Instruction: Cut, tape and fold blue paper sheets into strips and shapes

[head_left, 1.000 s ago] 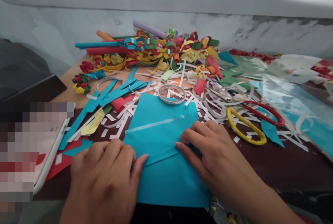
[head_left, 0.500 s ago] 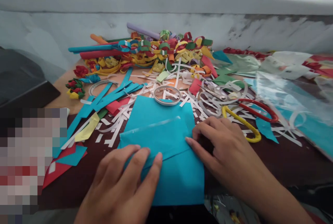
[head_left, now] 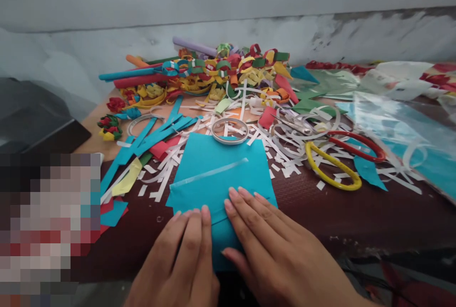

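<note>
A blue sheet of paper [head_left: 228, 155] lies on the dark table, with a folded or overlapping layer across its middle. A clear strip of tape [head_left: 210, 173] runs slantwise over that layer. My left hand [head_left: 185, 250] rests on the paper's lower left part, fingers stretched out. On the lower right part my right hand [head_left: 270, 245] lies flat, its fingers straight and side by side. Neither hand grips anything. Just past the paper's far edge sits a tape roll [head_left: 231, 141]. The near part of the paper is partly covered by both hands.
Scissors with yellow [head_left: 333, 181] and red handles lie at right among white paper strips [head_left: 285, 155]. Blue paper strips [head_left: 160, 131] and another tape roll [head_left: 146, 118] are at left. Behind stands a heap of colourful paper chains [head_left: 213, 67]. A plastic packet [head_left: 399, 126] lies far right.
My right hand has moved from the paper's right edge onto its lower right part and flattened. My left hand has shifted slightly toward me and still rests on the paper.
</note>
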A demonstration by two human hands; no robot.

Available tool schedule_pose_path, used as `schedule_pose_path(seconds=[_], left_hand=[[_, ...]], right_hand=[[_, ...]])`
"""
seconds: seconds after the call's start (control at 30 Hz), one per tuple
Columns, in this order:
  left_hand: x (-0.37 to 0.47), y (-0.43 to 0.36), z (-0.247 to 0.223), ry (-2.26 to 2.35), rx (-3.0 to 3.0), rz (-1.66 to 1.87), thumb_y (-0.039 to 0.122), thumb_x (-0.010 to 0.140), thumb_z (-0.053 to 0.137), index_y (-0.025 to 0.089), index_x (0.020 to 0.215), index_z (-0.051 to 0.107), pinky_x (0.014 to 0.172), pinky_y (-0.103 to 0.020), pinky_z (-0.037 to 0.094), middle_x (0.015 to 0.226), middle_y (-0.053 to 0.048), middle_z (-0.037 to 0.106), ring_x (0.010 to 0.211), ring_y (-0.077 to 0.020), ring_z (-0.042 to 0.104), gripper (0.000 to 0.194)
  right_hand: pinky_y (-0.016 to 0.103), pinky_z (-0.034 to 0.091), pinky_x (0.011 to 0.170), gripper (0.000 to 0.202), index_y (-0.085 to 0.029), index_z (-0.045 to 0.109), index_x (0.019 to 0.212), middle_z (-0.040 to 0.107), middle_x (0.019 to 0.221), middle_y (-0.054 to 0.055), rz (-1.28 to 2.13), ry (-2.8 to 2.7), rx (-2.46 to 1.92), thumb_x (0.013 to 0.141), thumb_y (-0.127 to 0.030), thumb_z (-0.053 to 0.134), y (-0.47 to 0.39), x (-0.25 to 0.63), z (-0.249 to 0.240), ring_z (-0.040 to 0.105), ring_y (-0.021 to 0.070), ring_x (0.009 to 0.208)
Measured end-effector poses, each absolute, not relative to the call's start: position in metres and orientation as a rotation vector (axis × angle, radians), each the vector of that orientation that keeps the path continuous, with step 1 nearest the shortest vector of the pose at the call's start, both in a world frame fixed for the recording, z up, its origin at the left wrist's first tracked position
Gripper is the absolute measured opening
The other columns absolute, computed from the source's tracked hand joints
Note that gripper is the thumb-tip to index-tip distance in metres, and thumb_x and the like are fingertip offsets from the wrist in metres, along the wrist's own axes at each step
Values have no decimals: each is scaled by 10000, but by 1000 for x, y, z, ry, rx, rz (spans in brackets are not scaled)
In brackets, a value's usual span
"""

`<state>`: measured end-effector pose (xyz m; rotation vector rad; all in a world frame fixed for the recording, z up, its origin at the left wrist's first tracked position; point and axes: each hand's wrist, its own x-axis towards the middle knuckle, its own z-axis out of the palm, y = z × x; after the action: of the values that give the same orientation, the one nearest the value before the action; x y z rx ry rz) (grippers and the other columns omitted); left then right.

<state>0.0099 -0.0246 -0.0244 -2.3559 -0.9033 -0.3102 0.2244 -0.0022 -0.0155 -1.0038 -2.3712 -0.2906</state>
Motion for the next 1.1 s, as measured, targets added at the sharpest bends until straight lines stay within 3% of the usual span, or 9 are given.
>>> schedule_pose_path(seconds=[0.2,0.33,0.4,0.5,0.57,0.73,0.9,1.1], left_hand=[[-9,-31,-25,-910,-2326,-430,128,867,698,-43,1279,649,945,-455,499,1186,-207,744,1078,-332,665,448],[-15,-24,-12,-859,-2448,-425,21,871,655,9,1198,679,911,-443,521,1140,-179,756,1043,-309,667,328],[-10,-18,-3,-917,-2447,-466,13,886,640,41,1119,691,828,-425,536,1020,-145,768,907,-271,669,240],[1,-9,9,-1039,-2443,-596,136,945,628,86,1011,691,717,-416,528,907,-118,755,787,-257,641,105],[5,-6,15,-1048,-2457,-619,200,971,604,111,972,692,672,-418,508,878,-103,752,749,-259,631,125],[3,-1,21,-987,-2524,-509,58,985,433,140,896,693,639,-388,464,791,-68,710,691,-236,610,287],[5,4,14,-1380,-2511,-537,175,1037,392,213,753,582,649,-398,402,719,-40,606,681,-245,539,344],[8,1,8,-1533,-2351,-456,265,1026,417,243,714,543,668,-437,369,691,-53,586,682,-295,532,337]], right_hand=[[372,627,970,460,-44,735,1224,702,1319,159,-373,-2338,-1048,1098,-294,371,-9,217,-18,710,278,1201],[412,615,945,504,2,739,1195,721,1275,213,-405,-2298,-1075,1095,-328,371,-9,212,-18,719,315,1170],[423,611,891,420,-38,761,1147,767,1202,188,-343,-2307,-1065,1077,-295,435,-3,213,-13,743,304,1074],[391,578,782,214,-162,779,999,810,1046,87,-132,-2343,-981,1022,-228,576,15,221,-3,723,232,863],[358,545,778,155,-201,763,924,804,990,46,11,-2372,-904,1000,-216,629,26,228,2,692,197,838],[348,476,781,103,-193,727,902,746,936,43,159,-2405,-900,970,-258,687,40,233,8,623,195,837],[356,394,738,185,-202,664,832,667,844,28,278,-2431,-1107,994,-289,644,46,227,13,537,214,803],[363,313,697,240,-210,623,762,629,771,22,62,-2458,-1274,947,-337,706,46,222,10,496,235,755]])
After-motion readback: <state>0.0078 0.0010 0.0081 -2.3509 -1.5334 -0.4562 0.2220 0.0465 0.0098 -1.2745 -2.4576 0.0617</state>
